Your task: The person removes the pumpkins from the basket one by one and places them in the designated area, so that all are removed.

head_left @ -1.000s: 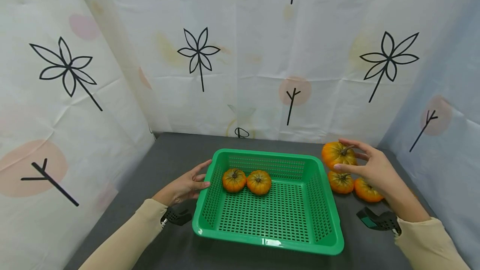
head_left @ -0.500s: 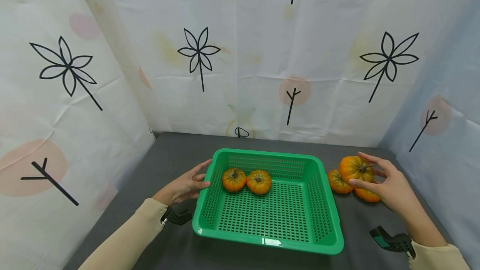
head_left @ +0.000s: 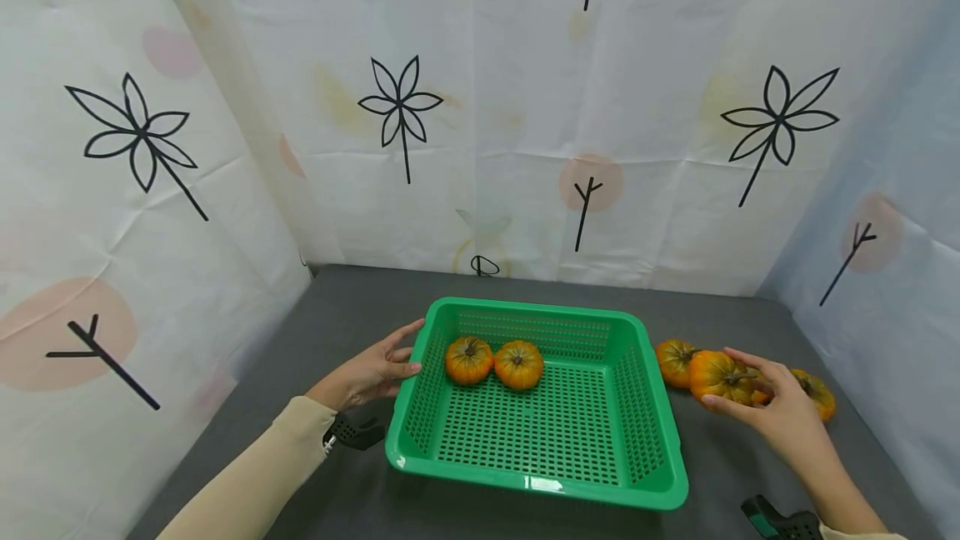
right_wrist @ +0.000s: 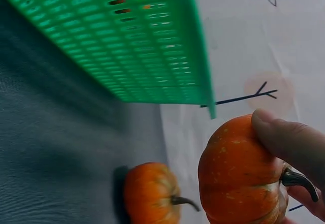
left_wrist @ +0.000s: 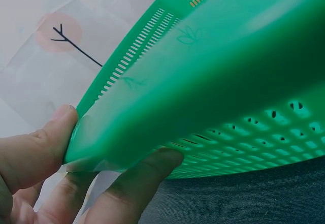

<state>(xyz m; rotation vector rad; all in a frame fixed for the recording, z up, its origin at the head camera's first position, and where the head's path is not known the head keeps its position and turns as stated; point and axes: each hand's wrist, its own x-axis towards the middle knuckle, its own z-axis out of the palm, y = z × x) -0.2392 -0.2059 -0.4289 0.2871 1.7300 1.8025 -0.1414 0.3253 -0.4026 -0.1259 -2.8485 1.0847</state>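
Note:
My left hand (head_left: 371,373) grips the left side of a green plastic basket (head_left: 525,483); in the left wrist view the thumb (left_wrist: 63,125) lies at the rim and the fingers are underneath. Two small orange pumpkins, one left (head_left: 468,360) and one right (head_left: 518,365), sit side by side in the basket's back left part. To the right of the basket, my right hand (head_left: 787,415) holds another small pumpkin (head_left: 712,377) between thumb and fingers. The right wrist view shows this pumpkin (right_wrist: 236,176) with its dark curved stem, raised above the table.
On the dark table (head_left: 360,298), one pumpkin (head_left: 672,362) lies by the basket's right wall and another (head_left: 816,395) lies beyond my right hand. A further orange one is mostly hidden behind the held pumpkin. Printed white cloth (head_left: 495,132) encloses the back and sides.
My right hand, holding its pumpkin, has moved right and toward me from near the table's back edge, uncovering the far right pumpkin. The left hand and basket stay in place.

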